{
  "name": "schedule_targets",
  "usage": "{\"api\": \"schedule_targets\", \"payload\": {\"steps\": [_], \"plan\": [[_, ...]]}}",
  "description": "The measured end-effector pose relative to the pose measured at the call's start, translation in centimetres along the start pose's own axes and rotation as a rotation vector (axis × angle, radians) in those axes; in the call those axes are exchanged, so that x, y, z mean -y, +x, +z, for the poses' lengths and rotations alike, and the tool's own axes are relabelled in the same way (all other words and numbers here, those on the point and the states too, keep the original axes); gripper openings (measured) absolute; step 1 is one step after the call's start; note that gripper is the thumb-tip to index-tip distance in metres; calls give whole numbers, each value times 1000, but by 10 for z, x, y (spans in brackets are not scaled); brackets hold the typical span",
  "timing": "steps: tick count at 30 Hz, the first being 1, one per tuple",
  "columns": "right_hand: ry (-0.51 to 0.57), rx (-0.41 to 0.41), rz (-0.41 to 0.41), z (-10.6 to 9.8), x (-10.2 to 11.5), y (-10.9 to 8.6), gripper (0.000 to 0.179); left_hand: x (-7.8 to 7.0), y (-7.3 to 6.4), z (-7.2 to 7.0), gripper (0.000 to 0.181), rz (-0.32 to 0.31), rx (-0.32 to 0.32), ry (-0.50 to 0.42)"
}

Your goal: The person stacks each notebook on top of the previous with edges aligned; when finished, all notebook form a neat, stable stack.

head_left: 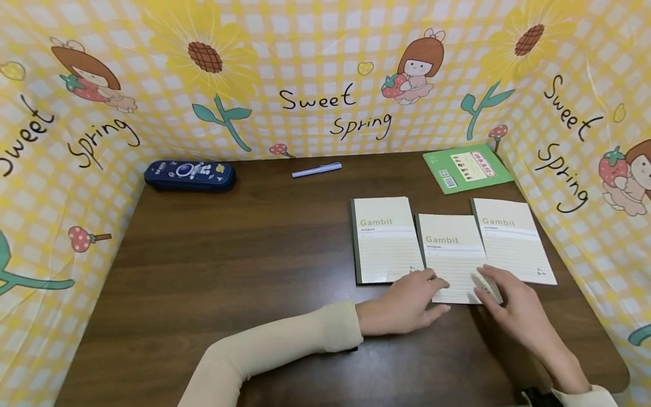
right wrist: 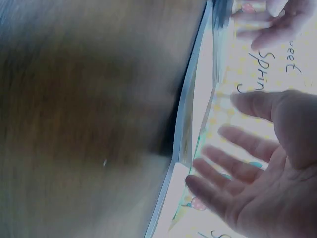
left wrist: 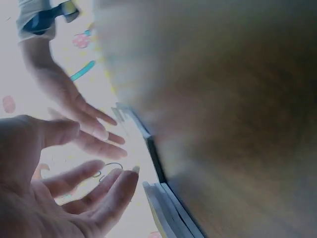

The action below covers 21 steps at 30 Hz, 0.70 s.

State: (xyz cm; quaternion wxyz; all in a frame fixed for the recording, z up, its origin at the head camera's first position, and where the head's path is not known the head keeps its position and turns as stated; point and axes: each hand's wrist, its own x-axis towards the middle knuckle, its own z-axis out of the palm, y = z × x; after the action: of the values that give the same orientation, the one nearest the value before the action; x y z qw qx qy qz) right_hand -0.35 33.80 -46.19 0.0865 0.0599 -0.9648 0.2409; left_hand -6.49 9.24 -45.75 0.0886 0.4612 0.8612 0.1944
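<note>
A middle Gambit notebook (head_left: 450,265) with a cream cover lies between two matching ones, a left notebook (head_left: 383,246) and a right notebook (head_left: 511,240). My left hand (head_left: 404,302) is at the middle notebook's lower left, its fingers loosely extended over the edge. At the lower right corner of that notebook is my right hand (head_left: 519,311), thumb and forefinger spread about the corner, which curls up. From the right wrist view, the fingers of the right hand (right wrist: 257,168) look straight and spread. Loosely bent fingers of the left hand (left wrist: 74,193) show in the left wrist view.
A green booklet (head_left: 432,164) lies at the back right. Along the back are a light blue pen (head_left: 317,170) and a dark blue pencil case (head_left: 190,176) with an astronaut print. Checked yellow cloth walls (head_left: 315,68) enclose the brown table (head_left: 244,254) at the back and sides.
</note>
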Motion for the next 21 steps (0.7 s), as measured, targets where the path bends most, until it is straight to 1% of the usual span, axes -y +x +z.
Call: {"api": "schedule_targets", "payload": {"steps": [2,4,6,9,12,14,17,19,21], "plan": [[23,4,77,-5,-3,-1,42,3,-4,-3,44,-58,-16,-141],[34,25,160,-9,-7,-3,43,5,-7,-6,45,-115,-13,-274],[46,60,242,-12,-11,-4,45,7,-10,-8,46,-177,13,-415],[73,122,336,-17,-17,-6,48,10,-14,-9,50,-296,64,-629],[168,190,429,-19,-21,-7,54,12,-17,-9,53,-403,85,-805],[256,226,495,-20,-24,-7,59,13,-18,-8,54,-443,79,-881],[382,264,581,-21,-28,-6,64,12,-18,-7,53,-483,68,-999],[460,284,612,-22,-31,-5,65,12,-18,-6,52,-503,56,-1059],[533,296,625,-21,-33,-5,65,11,-17,-5,50,-529,47,-1135]]}}
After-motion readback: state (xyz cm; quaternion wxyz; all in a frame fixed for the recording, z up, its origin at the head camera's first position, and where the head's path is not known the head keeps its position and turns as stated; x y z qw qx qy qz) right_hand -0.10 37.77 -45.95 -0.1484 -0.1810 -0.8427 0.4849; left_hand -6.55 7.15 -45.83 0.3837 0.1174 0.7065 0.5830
